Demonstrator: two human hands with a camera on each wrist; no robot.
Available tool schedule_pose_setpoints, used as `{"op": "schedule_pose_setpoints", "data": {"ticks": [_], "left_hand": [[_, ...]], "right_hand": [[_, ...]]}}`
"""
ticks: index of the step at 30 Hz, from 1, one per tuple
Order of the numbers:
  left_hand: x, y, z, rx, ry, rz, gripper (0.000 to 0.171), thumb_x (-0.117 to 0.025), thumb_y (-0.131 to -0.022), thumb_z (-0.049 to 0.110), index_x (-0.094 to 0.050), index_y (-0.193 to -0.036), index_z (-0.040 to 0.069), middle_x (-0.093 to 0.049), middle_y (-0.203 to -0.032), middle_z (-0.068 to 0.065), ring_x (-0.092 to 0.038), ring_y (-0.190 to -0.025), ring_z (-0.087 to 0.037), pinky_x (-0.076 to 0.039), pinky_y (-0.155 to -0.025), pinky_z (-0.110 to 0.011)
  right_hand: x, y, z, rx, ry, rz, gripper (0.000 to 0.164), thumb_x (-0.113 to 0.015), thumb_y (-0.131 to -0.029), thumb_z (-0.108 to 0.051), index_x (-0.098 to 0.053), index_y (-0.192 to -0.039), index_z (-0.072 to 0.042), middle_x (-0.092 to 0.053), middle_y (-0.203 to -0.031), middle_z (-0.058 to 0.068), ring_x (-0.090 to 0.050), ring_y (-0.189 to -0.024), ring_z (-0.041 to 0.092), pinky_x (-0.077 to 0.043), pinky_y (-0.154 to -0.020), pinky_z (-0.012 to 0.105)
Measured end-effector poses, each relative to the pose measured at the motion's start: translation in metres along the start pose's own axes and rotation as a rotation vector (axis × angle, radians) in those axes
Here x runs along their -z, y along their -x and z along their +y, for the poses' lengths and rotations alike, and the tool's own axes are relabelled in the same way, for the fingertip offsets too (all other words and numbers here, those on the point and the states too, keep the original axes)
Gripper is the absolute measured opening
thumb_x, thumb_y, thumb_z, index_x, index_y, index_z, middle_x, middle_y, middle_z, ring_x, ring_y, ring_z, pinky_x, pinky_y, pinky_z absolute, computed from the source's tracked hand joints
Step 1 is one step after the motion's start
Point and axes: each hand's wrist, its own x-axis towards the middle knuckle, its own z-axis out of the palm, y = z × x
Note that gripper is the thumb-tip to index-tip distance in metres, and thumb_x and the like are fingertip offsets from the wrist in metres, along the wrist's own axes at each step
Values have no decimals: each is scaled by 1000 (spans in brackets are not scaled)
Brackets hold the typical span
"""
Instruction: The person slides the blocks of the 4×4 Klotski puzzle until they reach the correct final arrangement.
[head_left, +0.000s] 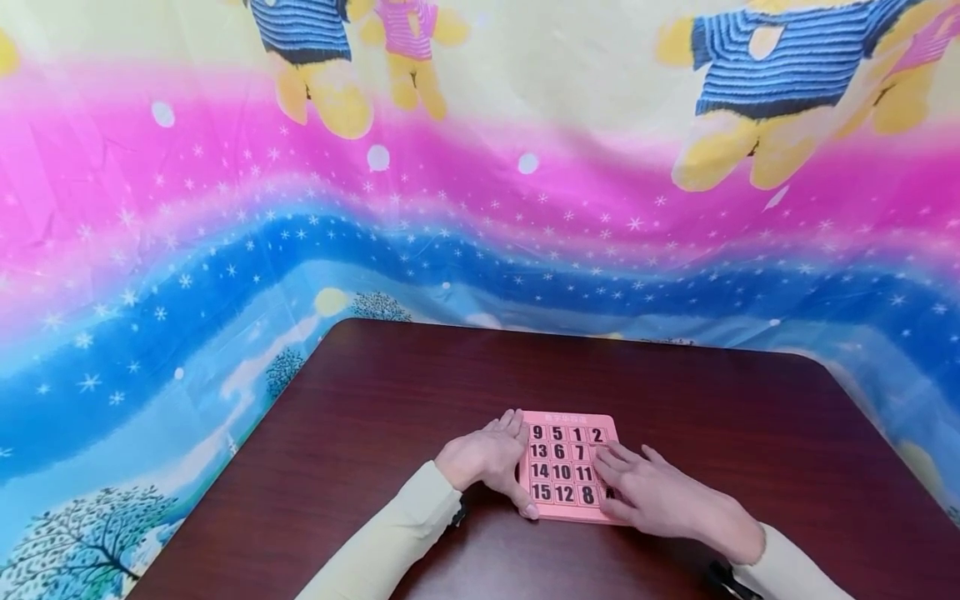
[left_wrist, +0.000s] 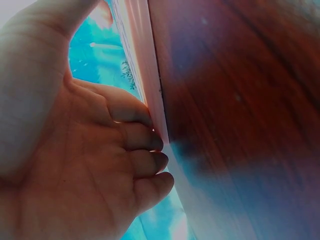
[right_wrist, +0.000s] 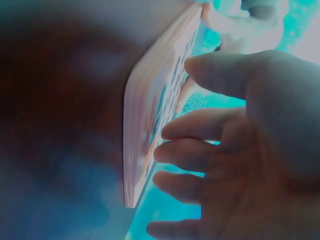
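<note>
A pink number slide puzzle lies flat on the table, its black numerals facing up. The top row reads 9, 5, 1, 2. My left hand holds the puzzle along its left side, thumb at the near left corner and fingers toward the far left corner. In the left wrist view, fingertips meet the puzzle's side edge. My right hand lies over the right side with fingers extended, hiding part of the right column. In the right wrist view its fingers are spread beside the tile face.
The dark reddish-brown table has rounded far corners. Behind it hangs a printed cloth in pink, blue and cream, with snowflakes, trees and bears. Both forearms wear pale sleeves, with dark straps near the wrists.
</note>
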Motion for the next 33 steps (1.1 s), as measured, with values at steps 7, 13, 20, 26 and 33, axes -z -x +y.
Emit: {"op": "schedule_pose_setpoints", "data": {"ticks": [7, 13, 20, 26, 33], "left_hand": [[3, 0, 0, 5, -21, 1, 130, -78, -61, 73, -21, -156, 3, -11, -165, -16, -11, -154, -26, -18, -126, -34], [2, 0, 0, 3, -18, 0, 131, -78, -61, 73, -21, -156, 2, -12, -165, -17, -12, -154, -26, -19, -126, -35], [2, 1, 0, 2, -11, -2, 132, -78, -61, 73, -20, -156, 2, -12, -165, -17, -11, -154, -26, -19, -126, -35], [1, 2, 0, 4, -38, 5, 132, -77, -61, 75, -21, -156, 3, -13, -165, -17, -13, -154, -26, -20, -125, -33], [0, 1, 0, 3, -10, 1, 132, -77, -61, 74, -20, -156, 3, -12, -165, -16, -11, -154, -25, -19, -126, -34]], "right_hand": [[-4, 24, -9, 43, 8, 12, 59, -61, -93, -43, -56, -139, -6, -53, -144, 16, -44, -138, 39, -36, -103, 71], [-6, 25, -11, 42, 18, 28, 58, -61, -93, -43, -56, -138, -6, -54, -144, 15, -45, -138, 39, -37, -103, 70], [-4, 22, -11, 36, 16, 13, 57, -62, -93, -41, -57, -137, -6, -55, -143, 15, -45, -137, 39, -37, -104, 70], [-3, 17, -10, 45, 46, 27, 54, -61, -94, -39, -58, -136, -6, -57, -141, 15, -47, -136, 38, -38, -103, 70], [-6, 16, -11, 30, 76, 47, 53, -62, -93, -39, -59, -135, -6, -58, -140, 15, -48, -135, 37, -40, -101, 70]]}}
